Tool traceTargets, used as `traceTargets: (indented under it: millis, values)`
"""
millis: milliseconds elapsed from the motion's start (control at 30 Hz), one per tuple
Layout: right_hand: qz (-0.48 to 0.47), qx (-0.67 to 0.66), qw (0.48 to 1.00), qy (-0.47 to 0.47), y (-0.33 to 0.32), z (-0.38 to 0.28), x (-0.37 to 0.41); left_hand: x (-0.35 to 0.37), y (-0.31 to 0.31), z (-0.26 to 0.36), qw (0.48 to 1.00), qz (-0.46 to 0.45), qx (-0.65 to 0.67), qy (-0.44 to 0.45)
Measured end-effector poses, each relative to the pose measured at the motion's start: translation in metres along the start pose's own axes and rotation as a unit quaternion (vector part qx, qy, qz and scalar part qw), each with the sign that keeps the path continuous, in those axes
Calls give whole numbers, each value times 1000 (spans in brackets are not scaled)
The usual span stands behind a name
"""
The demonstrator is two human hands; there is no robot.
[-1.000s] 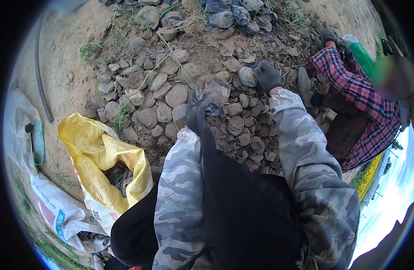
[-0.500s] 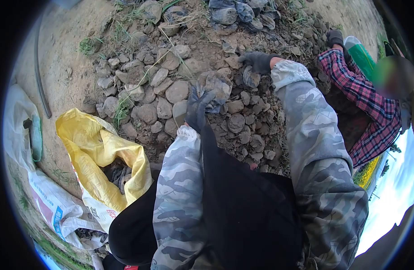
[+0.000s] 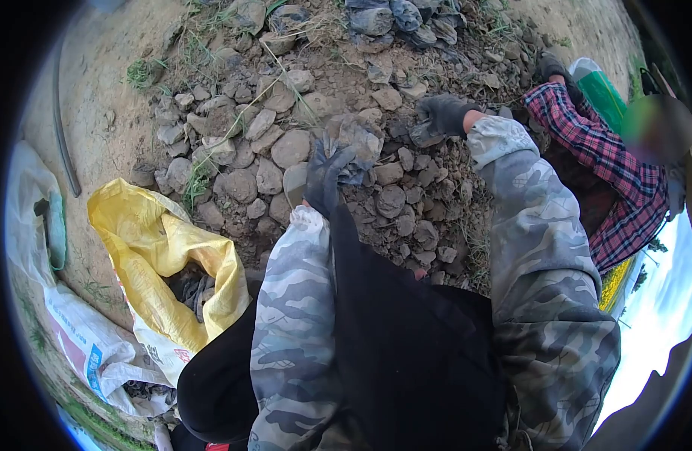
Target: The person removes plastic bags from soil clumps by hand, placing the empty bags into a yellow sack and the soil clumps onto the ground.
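Observation:
Both my hands wear dark gloves and work over a heap of clods and stones (image 3: 292,149). In my left hand (image 3: 325,179), closed at the near side of the heap, is a crumpled, dirt-covered piece of plastic film (image 3: 361,141) that spreads out beyond the fingers. My right hand (image 3: 447,115) is farther to the right, fingers curled down round a dark crumpled piece of plastic film (image 3: 426,135) close over the clods.
An open yellow woven sack (image 3: 128,225) with dark scraps inside stands at left, beside a white sack (image 3: 71,312). More dark plastic (image 3: 406,19) lies at the top. A co-worker's plaid sleeve (image 3: 564,124) and gloved hand (image 3: 549,64) reach in from the right, near a green-and-white container (image 3: 598,86).
My right hand has shifted a little right and nearer, and the dark film under it has moved with its fingers. The left hand stays at its film.

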State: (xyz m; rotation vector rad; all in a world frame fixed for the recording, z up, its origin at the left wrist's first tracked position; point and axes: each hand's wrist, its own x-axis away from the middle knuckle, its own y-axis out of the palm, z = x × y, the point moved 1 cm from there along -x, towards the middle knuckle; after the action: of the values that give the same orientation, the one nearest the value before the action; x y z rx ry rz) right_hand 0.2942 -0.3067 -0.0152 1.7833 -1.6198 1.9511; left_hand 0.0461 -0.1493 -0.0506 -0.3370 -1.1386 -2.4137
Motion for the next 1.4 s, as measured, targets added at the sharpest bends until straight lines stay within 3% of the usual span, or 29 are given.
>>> traceTargets:
  millis: [133,200,233,300,433,500,600,733,833,900,933,1000,1033,1100,1133,1200,1233,1300,1400]
  values:
    - [52,12,999,-1,9,0,7,-9,-26,-22,999,-32,-31,31]
    - [103,2,995,-18,24,15,5,-15,-38,-32,978,-77,-169,100]
    - [154,-9,987,-34,30,23,3,-13,-36,-30,978,-76,-167,101]
    - [165,-33,986,6,34,26,2,0,-3,5,999,-32,11,-26]
    - [174,-59,980,74,26,4,14,0,-1,3,997,-33,-15,71]
    - [197,-51,974,99,30,6,11,-3,-5,0,997,-26,69,-6]
    - [242,-46,960,136,40,13,1,-2,-11,-2,997,-18,34,-61]
    - [242,-51,956,159,36,12,2,-4,-6,-6,999,18,40,6]
    - [269,50,956,109,40,-10,22,-6,-13,-13,996,18,57,-59]
    - [226,60,964,123,48,-11,30,-8,-16,-19,996,-28,-35,75]
    - [184,69,971,136,54,-11,32,-8,-19,-23,996,-28,-34,77]
    - [233,43,965,109,67,-4,39,-2,1,-1,998,18,53,-41]
    - [241,37,962,124,74,-1,40,-3,-4,-5,998,18,55,-40]
    - [247,31,958,140,87,5,40,-5,-23,-19,995,-35,-88,23]
    - [247,50,959,129,92,9,39,-7,-31,-26,995,-35,-87,23]
    - [247,71,959,120,86,4,45,-7,-30,-25,947,-90,-236,199]
    - [246,99,957,119,86,-2,47,-6,-29,-27,948,-92,-234,197]
    - [258,131,950,119,90,-3,43,-4,-16,-10,998,-23,-6,-55]
    - [262,178,939,130,103,-1,38,-12,-24,-19,998,-42,-37,11]
